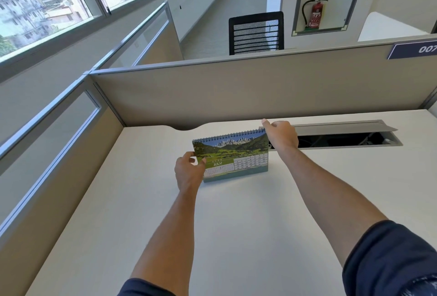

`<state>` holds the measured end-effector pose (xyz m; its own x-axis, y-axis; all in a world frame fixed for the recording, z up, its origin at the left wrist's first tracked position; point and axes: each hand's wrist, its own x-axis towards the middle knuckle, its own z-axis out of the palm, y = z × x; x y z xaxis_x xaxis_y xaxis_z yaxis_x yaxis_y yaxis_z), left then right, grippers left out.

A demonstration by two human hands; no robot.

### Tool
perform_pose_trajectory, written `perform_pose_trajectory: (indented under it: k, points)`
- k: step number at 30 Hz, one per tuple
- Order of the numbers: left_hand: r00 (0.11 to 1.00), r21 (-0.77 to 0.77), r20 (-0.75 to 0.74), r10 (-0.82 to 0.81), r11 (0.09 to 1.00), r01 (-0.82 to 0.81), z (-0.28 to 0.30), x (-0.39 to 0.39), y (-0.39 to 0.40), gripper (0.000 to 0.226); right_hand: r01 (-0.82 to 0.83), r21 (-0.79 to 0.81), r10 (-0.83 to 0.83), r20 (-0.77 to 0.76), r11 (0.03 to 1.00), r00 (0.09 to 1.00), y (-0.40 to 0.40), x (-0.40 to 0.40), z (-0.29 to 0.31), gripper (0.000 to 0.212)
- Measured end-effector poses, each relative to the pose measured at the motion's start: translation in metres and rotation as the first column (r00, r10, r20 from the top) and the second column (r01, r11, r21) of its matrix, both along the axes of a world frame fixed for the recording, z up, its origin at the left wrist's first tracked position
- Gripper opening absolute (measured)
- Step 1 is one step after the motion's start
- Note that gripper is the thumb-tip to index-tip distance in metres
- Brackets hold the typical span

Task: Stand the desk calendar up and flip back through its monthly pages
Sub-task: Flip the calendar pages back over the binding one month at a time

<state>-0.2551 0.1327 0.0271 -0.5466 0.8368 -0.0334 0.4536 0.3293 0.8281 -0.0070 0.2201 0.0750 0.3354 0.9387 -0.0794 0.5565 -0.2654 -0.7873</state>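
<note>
Two bare forearms in dark sleeves reached forward over the pale counter (236, 224). The left hand (189, 172) was curled around the lower left corner of the desk calendar (233, 154), fingers closed on its edge, thumb towards the picture side. The calendar stood upright on its base near the middle of the counter, tented, with the spiral binding (231, 135) along the top and the July page facing the person: a mountain meadow photograph above, the date grid below.

The right hand (281, 136) rested at the top right corner by the binding, loosely closed with the thumb raised; whether it pinched a page or only steadied the frame could not be told. Just behind it lay the open cable tray (343, 141) set into the counter, and beyond that the partition (236, 87).

The standing-up step looked done, and the flipping was in hand or about to begin. The next move would likely call for the left hand to brace the base while the right caught a single sheet at the binding and turned it over the coils without tipping the stand back towards the tray.
</note>
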Motion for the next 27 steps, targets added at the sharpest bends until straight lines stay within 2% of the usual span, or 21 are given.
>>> perform_pose_trajectory:
  k: [4,10,13,17,22,24,27]
  points:
    - [0.999,0.065,-0.036,0.001,0.998,0.002,0.005,0.002,0.003,0.027,-0.033,0.041,0.034,-0.021,0.999,0.999,0.0,0.0,-0.003,0.054]
    - [1.0,0.089,-0.01,-0.005,0.996,0.005,0.0,0.001,0.005,0.018,-0.059,0.055,0.063,-0.086,0.997,0.994,0.002,0.002,-0.007,0.048]
    - [1.0,0.089,-0.011,-0.007,0.996,0.008,0.0,0.003,0.004,0.016,-0.074,0.05,0.081,-0.155,0.996,0.985,0.005,0.002,-0.01,0.03]
    - [1.0,0.084,-0.01,-0.013,0.996,0.013,-0.001,0.003,0.004,0.016,-0.103,0.101,0.131,-0.333,0.99,0.934,0.008,0.002,-0.01,0.014]
    - [1.0,0.071,0.006,-0.012,0.997,0.011,0.004,0.006,0.003,0.016,-0.13,0.205,0.228,-0.584,0.97,0.779,0.003,0.006,-0.002,0.042]
    - [1.0,0.067,0.021,-0.015,0.998,0.014,0.006,0.006,0.003,0.014,-0.133,0.237,0.258,-0.644,0.962,0.72,0.001,0.009,0.001,0.044]
    - [0.999,0.061,0.026,-0.023,0.998,0.022,0.005,0.005,0.003,0.011,-0.137,0.26,0.277,-0.641,0.956,0.716,-0.001,0.012,0.001,0.041]
